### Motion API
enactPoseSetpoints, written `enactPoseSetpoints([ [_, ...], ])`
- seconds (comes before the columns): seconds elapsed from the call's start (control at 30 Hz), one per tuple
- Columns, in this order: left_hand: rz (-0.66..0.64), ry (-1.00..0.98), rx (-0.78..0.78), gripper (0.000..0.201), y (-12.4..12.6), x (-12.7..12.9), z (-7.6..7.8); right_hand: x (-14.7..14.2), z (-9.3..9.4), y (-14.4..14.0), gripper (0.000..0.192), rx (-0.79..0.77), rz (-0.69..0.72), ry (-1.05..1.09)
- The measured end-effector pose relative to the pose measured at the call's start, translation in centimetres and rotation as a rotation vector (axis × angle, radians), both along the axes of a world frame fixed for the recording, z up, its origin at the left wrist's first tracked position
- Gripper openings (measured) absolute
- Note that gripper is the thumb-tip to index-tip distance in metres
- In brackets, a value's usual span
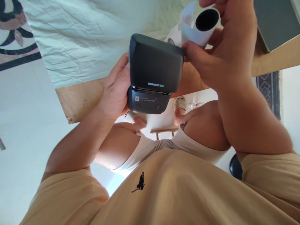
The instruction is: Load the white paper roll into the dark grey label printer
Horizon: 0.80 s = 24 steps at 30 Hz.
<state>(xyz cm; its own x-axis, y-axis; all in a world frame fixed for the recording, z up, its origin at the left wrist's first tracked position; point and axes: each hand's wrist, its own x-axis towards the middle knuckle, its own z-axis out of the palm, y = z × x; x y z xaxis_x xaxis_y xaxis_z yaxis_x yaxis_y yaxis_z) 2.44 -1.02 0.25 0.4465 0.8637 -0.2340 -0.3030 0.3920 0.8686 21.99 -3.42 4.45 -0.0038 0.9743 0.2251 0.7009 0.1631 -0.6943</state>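
My left hand point(118, 86) is closed around the left side of a black NIIMBOT label printer point(156, 61), held tilted over the table's front edge. A small label and a power button show on the printer's lower front. My right hand point(225, 47) grips a white label roll point(195, 37) by its right side. The roll's core opening looks dark, and a loose end of its strip stands up at the left. My right thumb is at the printer's right edge; whether it presses on the printer, I cannot tell. Some right fingers are hidden behind the roll.
A pale green cloth point(89, 40) covers much of the wooden table point(82, 101). At the far right lies a dark flat object point(278, 23). Below the table are my legs, a wooden stool rung point(164, 130) and a patterned mat point(269, 93) on the white floor.
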Motion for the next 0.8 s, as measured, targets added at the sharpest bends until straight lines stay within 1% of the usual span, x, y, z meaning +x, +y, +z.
enactPoseSetpoints([
  [0.07, 0.014, 0.012, -0.002, 0.027, 0.0, -0.1, 0.0, -0.2, 0.1, -0.1, 0.042, 0.006, -0.003, 0.052],
  [0.17, 0.028, 0.017, -0.018, 0.028, 0.0, -0.2, 0.0, -0.4, 0.0, -0.2, 0.038, 0.099, 0.004, 0.071],
  [0.27, 0.030, 0.013, -0.021, 0.028, 0.0, -0.2, 0.0, -0.3, -0.1, -0.1, 0.028, 0.155, 0.055, -0.070],
  [0.33, 0.021, 0.002, -0.010, 0.027, 0.1, -0.1, 0.0, -0.1, -0.3, -0.1, 0.023, 0.170, 0.064, -0.173],
  [0.43, -0.011, 0.008, -0.031, 0.028, 0.0, 0.0, 0.2, 0.1, -0.4, 0.0, 0.025, 0.148, 0.066, -0.186],
  [0.5, -0.013, 0.014, -0.036, 0.027, -0.1, -0.1, 0.3, 0.1, -0.1, 0.0, 0.032, 0.150, 0.050, -0.148],
  [0.53, -0.012, 0.016, -0.037, 0.027, -0.1, -0.1, 0.4, 0.0, 0.1, 0.0, 0.036, 0.125, 0.043, -0.120],
  [0.63, -0.014, 0.006, -0.030, 0.027, -0.1, -0.1, 0.3, -0.2, 0.8, -0.2, 0.046, -0.012, 0.025, 0.001],
  [0.7, -0.007, -0.005, -0.013, 0.026, -0.1, -0.1, 0.3, -0.4, 1.0, -0.3, 0.047, -0.060, 0.003, 0.118],
  [0.8, -0.001, -0.002, -0.005, 0.025, -0.1, -0.1, 0.2, -0.3, 0.6, -0.3, 0.038, -0.015, 0.000, 0.302],
])
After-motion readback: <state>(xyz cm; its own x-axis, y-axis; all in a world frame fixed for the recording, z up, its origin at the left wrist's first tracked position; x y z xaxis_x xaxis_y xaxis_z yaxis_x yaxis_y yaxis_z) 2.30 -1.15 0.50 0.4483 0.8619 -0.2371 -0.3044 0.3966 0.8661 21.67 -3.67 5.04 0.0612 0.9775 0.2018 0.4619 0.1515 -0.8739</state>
